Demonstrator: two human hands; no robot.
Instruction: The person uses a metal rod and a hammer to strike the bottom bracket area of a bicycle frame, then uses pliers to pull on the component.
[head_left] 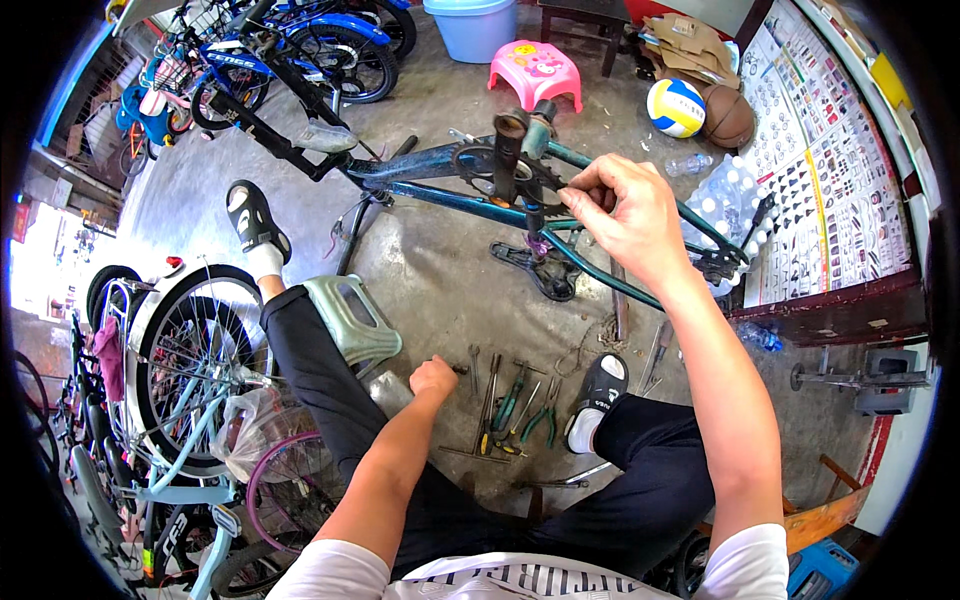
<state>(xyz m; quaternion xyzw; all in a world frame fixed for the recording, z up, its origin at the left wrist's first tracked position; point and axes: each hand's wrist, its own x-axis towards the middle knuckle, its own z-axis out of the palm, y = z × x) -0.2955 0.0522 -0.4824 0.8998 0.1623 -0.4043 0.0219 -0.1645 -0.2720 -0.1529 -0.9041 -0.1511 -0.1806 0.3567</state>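
Observation:
An upturned dark blue-green bicycle frame [425,165] without wheels stands before me. My right hand [625,210] reaches over it, thumb and forefinger pinched at the edge of the dark chainring [543,193]. A crank arm [506,165] stands up beside those fingers. Lower down, my left hand [433,379] is curled into a fist above the floor. A small dark thing shows beside it; whether the fist holds it is hidden. Just right of that fist lie a wrench [474,367], a screwdriver [489,405], green-handled pliers [541,424] and several other tools.
A grey-green stool [355,318] stands by my left leg. Parked bicycles [200,370] crowd the left side. Far off are a pink stool [537,72], a blue tub [473,30], a volleyball [676,108] and a basketball [729,116]. Wrapped bottles [725,205] stand beyond the frame's right end.

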